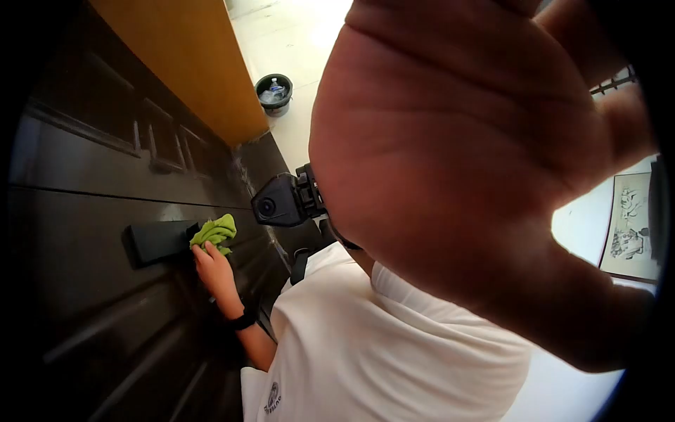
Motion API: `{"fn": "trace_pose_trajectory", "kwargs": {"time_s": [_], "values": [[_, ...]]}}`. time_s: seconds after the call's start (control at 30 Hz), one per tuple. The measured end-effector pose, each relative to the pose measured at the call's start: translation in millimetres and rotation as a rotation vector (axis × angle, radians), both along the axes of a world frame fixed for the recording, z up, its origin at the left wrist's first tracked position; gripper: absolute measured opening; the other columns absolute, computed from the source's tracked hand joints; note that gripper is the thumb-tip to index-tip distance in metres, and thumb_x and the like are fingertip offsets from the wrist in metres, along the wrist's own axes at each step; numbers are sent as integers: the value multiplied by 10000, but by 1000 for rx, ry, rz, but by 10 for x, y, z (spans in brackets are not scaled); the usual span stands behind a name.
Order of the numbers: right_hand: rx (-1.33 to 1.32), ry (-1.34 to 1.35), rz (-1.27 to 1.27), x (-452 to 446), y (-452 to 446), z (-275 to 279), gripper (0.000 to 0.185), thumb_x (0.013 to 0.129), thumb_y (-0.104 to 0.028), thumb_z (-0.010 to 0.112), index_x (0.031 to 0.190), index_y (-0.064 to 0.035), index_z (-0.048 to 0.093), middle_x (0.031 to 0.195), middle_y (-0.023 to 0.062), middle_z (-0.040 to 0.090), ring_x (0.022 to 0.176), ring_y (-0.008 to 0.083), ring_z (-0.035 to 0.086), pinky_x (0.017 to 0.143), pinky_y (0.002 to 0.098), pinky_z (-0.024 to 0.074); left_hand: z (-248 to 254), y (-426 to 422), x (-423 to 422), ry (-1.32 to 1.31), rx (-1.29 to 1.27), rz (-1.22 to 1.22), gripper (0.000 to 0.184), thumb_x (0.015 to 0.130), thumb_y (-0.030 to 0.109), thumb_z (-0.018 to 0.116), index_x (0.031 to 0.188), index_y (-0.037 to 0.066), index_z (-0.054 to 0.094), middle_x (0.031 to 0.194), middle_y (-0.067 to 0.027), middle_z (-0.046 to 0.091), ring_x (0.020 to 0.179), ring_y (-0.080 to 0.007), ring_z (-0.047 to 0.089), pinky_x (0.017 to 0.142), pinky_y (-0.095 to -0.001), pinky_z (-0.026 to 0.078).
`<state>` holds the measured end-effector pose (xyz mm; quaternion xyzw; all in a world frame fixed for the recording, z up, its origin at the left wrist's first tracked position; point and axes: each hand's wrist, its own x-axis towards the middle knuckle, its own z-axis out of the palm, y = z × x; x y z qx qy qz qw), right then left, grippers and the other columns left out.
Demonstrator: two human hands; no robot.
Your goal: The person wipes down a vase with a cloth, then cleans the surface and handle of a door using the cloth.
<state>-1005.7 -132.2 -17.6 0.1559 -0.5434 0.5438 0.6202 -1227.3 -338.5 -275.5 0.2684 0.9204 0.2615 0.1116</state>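
Note:
My left hand [214, 271], a dark band at its wrist, is closed around a bunched green cloth [216, 231]. The cloth is at the right end of a dark rectangular plate [160, 243] fixed on a dark panelled door [112, 302]; whether it touches the plate I cannot tell. Very near the lens, my right hand [464, 155] fills much of the view, palm facing me, thumb stretched away from the fingers. Nothing shows in that palm, and the fingertips are partly cut off. A small black camera [278, 202] sits by its wrist.
A black bucket [274, 95] with a clear plastic bottle inside stands on the pale floor [299, 35]. Beside the door is a brown wooden panel [186, 60]. My white T-shirt [394, 337] takes up the bottom. A framed picture [629, 225] is at the far right.

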Motion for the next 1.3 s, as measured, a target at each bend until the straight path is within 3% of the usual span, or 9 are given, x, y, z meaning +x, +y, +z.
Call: {"fn": "trace_pose_trajectory", "kwargs": {"time_s": [0.27, 0.47, 0.57, 0.63, 0.7, 0.8, 0.9, 1.07, 1.3], "values": [[-3, 31, -14, -177, 101, -59, 295, 1067, -212, 525, 1280, -18, 589, 1231, 156, 650, 1073, 234, 641, 905, 377, 531, -99, 15, -70, -2, 30, -4, 432, 1080, 329, 461, 1293, -35, 554, 1232, -286, 647, 1122, -489, 601, 935, -529, 474], [-32, -115, -154, 934, 289, -287, 276, 1071, -213, 526, 1249, -15, 597, 1209, 148, 650, 1042, 213, 644, 880, 363, 535, 51, 31, 1432, 137, 144, 24, 389, 1062, 262, 526, 1345, -2, 564, 1273, -228, 635, 1157, -428, 610, 961, -467, 487], [-139, -818, -207, 1208, -14, -1178, 263, 977, -189, 655, 1178, -24, 621, 1007, 127, 703, 862, 234, 692, 781, 352, 554, -71, -178, 2009, 157, 243, -13, 318, 1033, 175, 552, 1274, -24, 607, 1250, -207, 627, 1131, -417, 615, 950, -456, 495], [128, -1281, -5, 1266, -305, -2118, 355, 966, -261, 632, 1238, -32, 625, 1081, 203, 709, 991, 434, 675, 858, 502, 548, -63, -236, 2155, 168, 295, -1, 269, 1014, 121, 566, 1213, -46, 636, 1231, -204, 625, 1112, -414, 620, 935, -453, 501], [149, -1344, 98, -396, -838, -2605, 409, 991, -290, 631, 1300, -25, 601, 1206, 228, 664, 1087, 402, 655, 923, 492, 526, 204, -390, 545, 194, 287, 32, 249, 1010, 108, 568, 1181, -51, 655, 1231, -203, 628, 1100, -405, 629, 926, -448, 507], [125, -1220, 55, -847, -1016, -3266, 425, 970, -296, 650, 1298, -29, 612, 1080, 243, 709, 1035, 426, 671, 900, 497, 533, 128, -139, 191, 212, 386, 4, 210, 986, 46, 595, 1133, -76, 682, 1223, -201, 651, 1080, -383, 640, 942, -435, 506], [20, -1210, 159, -964, -954, -3137, 422, 967, -314, 668, 1256, -10, 622, 1049, 228, 721, 996, 428, 683, 862, 494, 541, 254, -125, 339, 253, 440, -25, 188, 974, 34, 619, 1091, -94, 691, 1195, -205, 662, 1065, -388, 648, 927, -429, 510], [-242, -1158, 331, -1040, -902, -2944, 204, 974, -185, 683, 1016, 14, 665, 790, 135, 687, 704, 154, 627, 671, 331, 510, 478, -167, 552, 207, 504, 13, 233, 973, 38, 613, 1151, -98, 677, 1251, -195, 636, 1134, -364, 629, 983, -422, 489], [-163, -1069, 109, -1190, -505, -2262, 169, 961, -165, 676, 1032, -12, 659, 744, 171, 683, 655, 317, 682, 595, 395, 512, 770, -194, 657, 462, 492, 121, 343, 997, 35, 573, 1314, -89, 616, 1393, -229, 524, 1247, -353, 570, 1034, -444, 470]]}}
